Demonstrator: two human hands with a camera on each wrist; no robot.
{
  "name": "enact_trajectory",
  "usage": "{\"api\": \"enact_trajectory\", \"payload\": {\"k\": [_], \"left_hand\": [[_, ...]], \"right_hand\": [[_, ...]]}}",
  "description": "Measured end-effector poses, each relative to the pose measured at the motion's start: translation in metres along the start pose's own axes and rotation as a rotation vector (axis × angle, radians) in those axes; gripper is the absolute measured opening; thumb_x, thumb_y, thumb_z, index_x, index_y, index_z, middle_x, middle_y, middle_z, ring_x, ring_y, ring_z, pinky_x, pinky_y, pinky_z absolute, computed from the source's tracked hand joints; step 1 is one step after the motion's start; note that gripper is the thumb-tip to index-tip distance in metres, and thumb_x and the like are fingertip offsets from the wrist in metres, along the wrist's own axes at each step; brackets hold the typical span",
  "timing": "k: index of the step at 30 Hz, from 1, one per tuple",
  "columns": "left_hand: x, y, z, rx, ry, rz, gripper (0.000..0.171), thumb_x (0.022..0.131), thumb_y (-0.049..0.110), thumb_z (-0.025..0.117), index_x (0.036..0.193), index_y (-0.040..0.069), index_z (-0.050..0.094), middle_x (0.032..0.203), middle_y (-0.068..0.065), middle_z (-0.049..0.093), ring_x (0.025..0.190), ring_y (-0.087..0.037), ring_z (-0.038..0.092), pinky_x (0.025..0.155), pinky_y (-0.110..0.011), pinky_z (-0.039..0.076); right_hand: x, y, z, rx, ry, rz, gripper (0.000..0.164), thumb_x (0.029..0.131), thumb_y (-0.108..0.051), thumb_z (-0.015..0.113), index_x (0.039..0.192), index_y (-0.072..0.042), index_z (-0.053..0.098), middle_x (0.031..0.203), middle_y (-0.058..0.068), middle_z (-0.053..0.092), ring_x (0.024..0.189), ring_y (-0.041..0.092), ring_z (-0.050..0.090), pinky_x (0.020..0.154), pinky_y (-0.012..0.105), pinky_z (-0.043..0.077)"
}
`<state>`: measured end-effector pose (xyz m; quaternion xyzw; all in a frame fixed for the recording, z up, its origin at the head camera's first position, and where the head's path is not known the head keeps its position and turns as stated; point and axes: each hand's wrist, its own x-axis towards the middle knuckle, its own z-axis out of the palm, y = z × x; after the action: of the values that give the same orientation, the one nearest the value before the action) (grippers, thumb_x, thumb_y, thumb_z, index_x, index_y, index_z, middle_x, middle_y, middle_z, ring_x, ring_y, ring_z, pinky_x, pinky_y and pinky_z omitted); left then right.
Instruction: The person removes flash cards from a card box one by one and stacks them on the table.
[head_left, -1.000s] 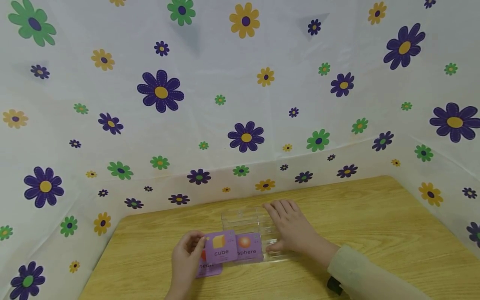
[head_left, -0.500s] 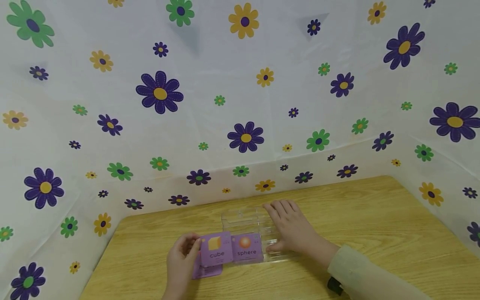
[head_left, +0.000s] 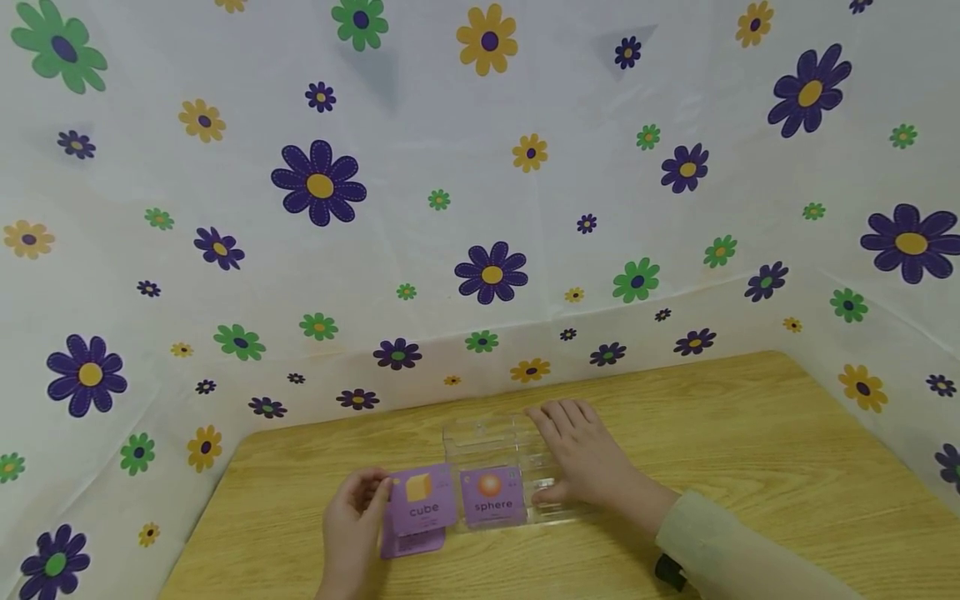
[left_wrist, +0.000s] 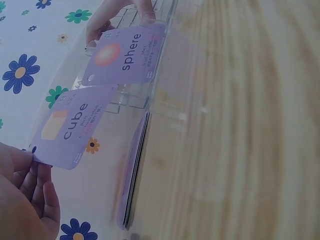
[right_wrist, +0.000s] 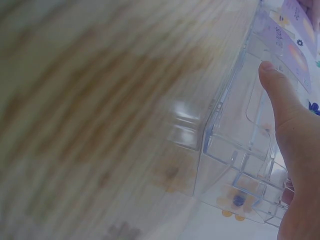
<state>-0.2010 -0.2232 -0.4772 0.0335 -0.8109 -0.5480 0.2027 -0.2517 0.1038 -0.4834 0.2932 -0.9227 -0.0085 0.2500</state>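
Observation:
My left hand (head_left: pixel 351 521) pinches a purple card printed "cube" (head_left: pixel 424 500) by its left edge, thumb on top. Below it a stack of purple cards (head_left: pixel 414 543) lies on the table; in the left wrist view the cube card hangs above this stack (left_wrist: pixel 133 175). Just to the right, a "sphere" card (head_left: pixel 493 498) leans in a clear plastic holder (head_left: pixel 480 442). My right hand (head_left: pixel 581 454) rests on the holder's right part, thumb at the front and fingers over the back. In the right wrist view that thumb lies along the clear plastic (right_wrist: pixel 240 135).
The wooden table (head_left: pixel 675 425) runs to a white flowered cloth (head_left: pixel 420 125) hung behind and at both sides. A dark strap (head_left: pixel 669 572) shows under the right sleeve (head_left: pixel 720 533).
My left hand has moved left with the cube card, baring the whole sphere card and covering more of the stack, whose heart card is now hidden. The right hand has stayed put.

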Motion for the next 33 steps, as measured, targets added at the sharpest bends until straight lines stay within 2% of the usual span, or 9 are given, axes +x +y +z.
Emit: {"api": "enact_trajectory", "payload": {"k": [7, 12, 20, 28, 33], "left_hand": [[0.001, -0.003, -0.004, 0.015, 0.003, 0.023, 0.006, 0.097, -0.005, 0.071, 0.103, -0.007, 0.071, 0.089, -0.008, 0.074, 0.075, 0.004, 0.061, 0.072, -0.013, 0.052], [0.001, -0.005, -0.007, 0.028, 0.002, -0.013, 0.007, 0.098, -0.003, 0.07, 0.105, -0.006, 0.071, 0.09, -0.007, 0.074, 0.075, 0.004, 0.061, 0.073, -0.013, 0.052], [0.002, -0.007, -0.011, 0.031, 0.002, -0.036, 0.009, 0.1, -0.001, 0.07, 0.107, -0.006, 0.07, 0.093, -0.011, 0.074, 0.076, 0.003, 0.061, 0.072, -0.013, 0.052], [0.003, -0.01, -0.015, 0.059, -0.019, -0.041, 0.01, 0.1, 0.0, 0.069, 0.109, -0.005, 0.07, 0.097, -0.012, 0.075, 0.077, 0.003, 0.061, 0.074, -0.014, 0.053], [0.003, -0.009, -0.016, 0.082, -0.034, -0.067, 0.01, 0.1, -0.002, 0.068, 0.108, -0.006, 0.07, 0.096, -0.016, 0.075, 0.076, 0.002, 0.06, 0.072, -0.014, 0.052]], "right_hand": [[-0.001, 0.0, 0.001, 0.002, 0.01, 0.0, 0.13, 0.057, -0.089, 0.082, 0.152, -0.008, 0.044, 0.137, 0.01, 0.055, 0.123, 0.027, 0.052, 0.111, 0.048, 0.046], [-0.001, 0.0, -0.001, 0.006, -0.006, 0.006, 0.13, 0.058, -0.089, 0.081, 0.153, -0.009, 0.044, 0.137, 0.01, 0.055, 0.123, 0.027, 0.052, 0.111, 0.048, 0.045], [-0.002, 0.0, 0.0, 0.001, -0.005, 0.001, 0.13, 0.058, -0.089, 0.081, 0.152, -0.008, 0.044, 0.137, 0.01, 0.055, 0.123, 0.027, 0.052, 0.111, 0.048, 0.045], [0.0, 0.0, -0.002, 0.008, -0.023, 0.009, 0.13, 0.059, -0.088, 0.082, 0.153, -0.007, 0.044, 0.138, 0.011, 0.055, 0.125, 0.028, 0.051, 0.112, 0.049, 0.044], [0.0, 0.0, -0.002, 0.009, -0.01, 0.003, 0.13, 0.058, -0.088, 0.082, 0.153, -0.007, 0.044, 0.138, 0.011, 0.055, 0.124, 0.028, 0.052, 0.112, 0.048, 0.045]]}}
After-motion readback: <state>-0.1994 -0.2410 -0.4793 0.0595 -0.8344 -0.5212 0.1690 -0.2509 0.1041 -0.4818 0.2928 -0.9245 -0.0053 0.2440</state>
